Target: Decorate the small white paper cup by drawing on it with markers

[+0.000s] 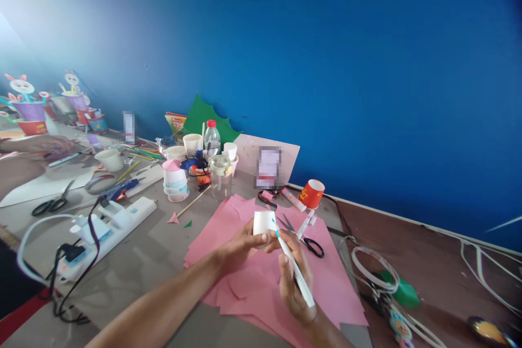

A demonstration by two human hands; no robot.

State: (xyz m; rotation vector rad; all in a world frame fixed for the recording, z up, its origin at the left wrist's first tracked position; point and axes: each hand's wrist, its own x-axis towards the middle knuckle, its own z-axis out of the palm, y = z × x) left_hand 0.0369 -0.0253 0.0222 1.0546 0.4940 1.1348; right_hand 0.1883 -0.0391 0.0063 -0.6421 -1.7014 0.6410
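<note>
My left hand (pixel 243 243) holds a small white paper cup (pixel 263 223) above a spread of pink paper sheets (pixel 244 277). My right hand (pixel 294 277) grips a white pen with a teal tip (pixel 294 267), and the tip touches the side of the cup. Black-handled scissors (pixel 308 240) lie on the pink paper just beyond my hands. A red paper cup (pixel 311 193) lies tilted near a glue stick (pixel 292 199).
A white power strip (pixel 110 228) with plugged cables sits at left. Paper cups, a plastic bottle (pixel 211 138), a glass jar (pixel 221 175) and a stack of pink and white cups (pixel 175 179) crowd the middle. Another person's hand (pixel 49 147) works at far left. Coiled cables (pixel 375 272) lie at right.
</note>
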